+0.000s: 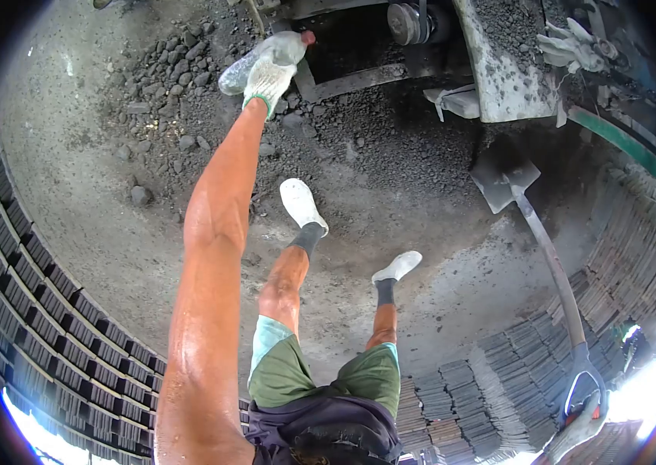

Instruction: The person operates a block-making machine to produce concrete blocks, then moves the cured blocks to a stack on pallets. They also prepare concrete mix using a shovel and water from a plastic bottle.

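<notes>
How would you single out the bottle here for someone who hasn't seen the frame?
Start at the dark gravel pile at the top of the view, by the machine. The person's left hand, in a white knit glove, reaches up there and grips the bottle. It is the only clear plastic thing among the grey stones, with a reddish cap.

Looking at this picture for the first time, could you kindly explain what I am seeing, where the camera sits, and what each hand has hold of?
The camera is worn on a person's head and looks down with a very wide lens, so the edges curve. You see their own legs and white shoes on a concrete floor strewn with dark gravel. The left hand, in a white knit glove, reaches far out and grips a clear plastic bottle. The right hand, also gloved, holds the handle of a shovel, whose blade rests on the floor. Stacked dark bricks curve along the left, more stacks lie lower right, and a machine stands at the top.
</notes>
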### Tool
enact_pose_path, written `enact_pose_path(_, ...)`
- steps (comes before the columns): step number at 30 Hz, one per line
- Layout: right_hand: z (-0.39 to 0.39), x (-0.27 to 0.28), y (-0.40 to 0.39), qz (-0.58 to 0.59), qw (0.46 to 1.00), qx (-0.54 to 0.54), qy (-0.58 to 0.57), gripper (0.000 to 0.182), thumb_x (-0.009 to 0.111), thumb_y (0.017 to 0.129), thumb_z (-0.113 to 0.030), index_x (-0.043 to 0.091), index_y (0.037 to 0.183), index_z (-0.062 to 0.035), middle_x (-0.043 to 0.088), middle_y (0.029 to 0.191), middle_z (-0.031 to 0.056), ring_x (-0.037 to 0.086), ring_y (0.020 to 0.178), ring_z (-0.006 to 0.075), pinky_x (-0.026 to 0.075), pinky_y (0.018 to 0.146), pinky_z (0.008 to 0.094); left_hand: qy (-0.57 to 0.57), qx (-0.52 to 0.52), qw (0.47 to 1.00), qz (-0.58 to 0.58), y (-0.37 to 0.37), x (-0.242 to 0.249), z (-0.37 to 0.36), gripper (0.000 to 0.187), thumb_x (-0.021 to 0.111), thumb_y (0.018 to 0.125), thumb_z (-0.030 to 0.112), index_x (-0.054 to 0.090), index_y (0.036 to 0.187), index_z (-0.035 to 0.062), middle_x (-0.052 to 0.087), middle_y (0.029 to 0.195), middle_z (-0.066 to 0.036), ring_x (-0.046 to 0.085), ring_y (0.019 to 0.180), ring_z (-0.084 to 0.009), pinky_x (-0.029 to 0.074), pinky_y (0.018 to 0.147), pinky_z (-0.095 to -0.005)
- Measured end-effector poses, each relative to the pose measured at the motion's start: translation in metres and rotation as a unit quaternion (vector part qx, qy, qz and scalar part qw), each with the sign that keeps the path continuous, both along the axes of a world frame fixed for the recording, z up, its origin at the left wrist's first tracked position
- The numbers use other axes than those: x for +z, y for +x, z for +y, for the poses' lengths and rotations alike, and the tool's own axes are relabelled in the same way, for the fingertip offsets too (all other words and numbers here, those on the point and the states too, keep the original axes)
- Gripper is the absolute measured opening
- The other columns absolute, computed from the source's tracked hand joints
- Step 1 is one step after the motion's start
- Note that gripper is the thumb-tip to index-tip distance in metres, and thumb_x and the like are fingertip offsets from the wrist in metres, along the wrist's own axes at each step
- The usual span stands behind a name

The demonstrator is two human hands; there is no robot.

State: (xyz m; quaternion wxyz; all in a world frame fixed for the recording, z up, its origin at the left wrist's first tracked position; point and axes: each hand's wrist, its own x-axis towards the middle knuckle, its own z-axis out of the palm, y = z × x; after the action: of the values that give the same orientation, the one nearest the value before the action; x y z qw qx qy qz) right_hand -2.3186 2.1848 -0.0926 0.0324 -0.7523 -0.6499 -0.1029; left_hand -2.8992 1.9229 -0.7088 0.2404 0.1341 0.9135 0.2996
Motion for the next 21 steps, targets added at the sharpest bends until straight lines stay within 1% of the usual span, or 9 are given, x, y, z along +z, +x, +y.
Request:
enact_pose_path(3,0.002,0.008,-0.005,-0.013,1.000,0.019,-0.017,0.039,0.073,0.094,-0.025,0.067,0.123,0.0005,0.066,0.090,0.0032,0.056,0.069,0.0102,0.044,0.057,0.0249,0.087,0.039,0.993,-0.071,0.032,0.021,0.006,0.046,0.066,0.081,0.024,0.063,0.119,-0.0009,0.068,0.112,-0.028,0.065,0.109,-0.0421,0.051,0.092,-0.0456)
enact_pose_path(7,0.015,0.017,-0.001,0.022,0.989,0.148,0.011,0.040,0.073,0.094,-0.023,0.066,0.125,0.0007,0.066,0.093,0.0038,0.058,0.073,0.0111,0.046,0.060,0.0252,0.140,0.045,0.975,-0.168,0.113,0.079,-0.025,0.035,0.066,0.078,0.023,0.064,0.103,-0.0003,0.068,0.093,-0.022,0.065,0.087,-0.0374,0.051,0.082,-0.0436)
enact_pose_path(11,0.007,0.026,-0.009,0.071,0.952,0.297,0.016,0.041,0.073,0.094,-0.022,0.065,0.126,0.0009,0.067,0.096,0.0045,0.060,0.076,0.0120,0.048,0.063,0.0254,0.089,0.091,0.958,-0.256,0.246,0.097,-0.091,0.032,0.066,0.080,0.027,0.066,0.102,0.0037,0.069,0.104,-0.020,0.068,0.097,-0.0349,0.053,0.080,-0.0431)
enact_pose_path(14,-0.019,0.029,-0.011,0.173,0.944,0.280,-0.024,0.044,0.072,0.094,-0.019,0.060,0.132,0.0023,0.066,0.111,0.0082,0.064,0.089,0.0153,0.053,0.077,0.0268,0.059,-0.143,0.964,-0.218,0.351,0.139,-0.128,0.022,0.064,0.088,0.022,0.066,0.105,0.0087,0.067,0.103,-0.010,0.066,0.097,-0.0307,0.054,0.081,-0.0412)
enact_pose_path(15,-0.020,0.035,0.007,0.181,0.945,0.267,-0.060,0.046,0.071,0.094,-0.017,0.058,0.133,0.0040,0.064,0.119,0.0110,0.063,0.099,0.0174,0.050,0.088,0.0288,0.159,0.024,0.949,-0.272,0.404,0.142,-0.131,0.024,0.065,0.089,0.024,0.065,0.105,0.0068,0.068,0.103,-0.012,0.065,0.099,-0.0327,0.054,0.083,-0.0423)
enact_pose_path(16,-0.021,0.040,0.024,0.189,0.944,0.253,-0.095,0.048,0.071,0.094,-0.015,0.056,0.135,0.0057,0.062,0.128,0.0139,0.062,0.109,0.0195,0.048,0.098,0.0309,0.162,0.058,0.928,-0.330,0.424,0.169,-0.131,0.028,0.066,0.089,0.026,0.064,0.108,0.0054,0.068,0.105,-0.013,0.065,0.102,-0.0309,0.054,0.087,-0.0419)
enact_pose_path(18,-0.046,0.043,0.030,0.236,0.924,0.276,-0.117,0.048,0.071,0.093,-0.013,0.056,0.135,0.0058,0.062,0.127,0.0129,0.061,0.109,0.0193,0.048,0.098,0.0303,0.151,0.081,0.897,-0.407,0.462,0.232,-0.119,0.036,0.068,0.091,0.031,0.063,0.113,0.0026,0.068,0.110,-0.014,0.065,0.107,-0.0273,0.054,0.094,-0.0411)
enact_pose_path(19,-0.051,0.032,0.044,0.257,0.908,0.319,-0.093,0.050,0.072,0.092,-0.011,0.055,0.137,0.0012,0.064,0.112,0.0092,0.061,0.092,0.0143,0.049,0.081,0.0277,0.159,0.087,0.888,-0.423,0.481,0.262,-0.110,0.040,0.069,0.092,0.033,0.062,0.116,0.0012,0.068,0.112,-0.015,0.065,0.110,-0.0255,0.053,0.098,-0.0407)
enact_pose_path(21,-0.071,0.039,0.059,0.235,0.887,0.385,-0.101,0.054,0.073,0.089,-0.008,0.054,0.139,-0.0020,0.066,0.105,0.0074,0.062,0.083,0.0127,0.052,0.073,0.0281,0.180,0.124,0.904,-0.368,0.535,0.301,-0.088,0.034,0.071,0.091,0.034,0.064,0.106,0.0055,0.066,0.091,-0.006,0.063,0.090,-0.0214,0.052,0.076,-0.0343)
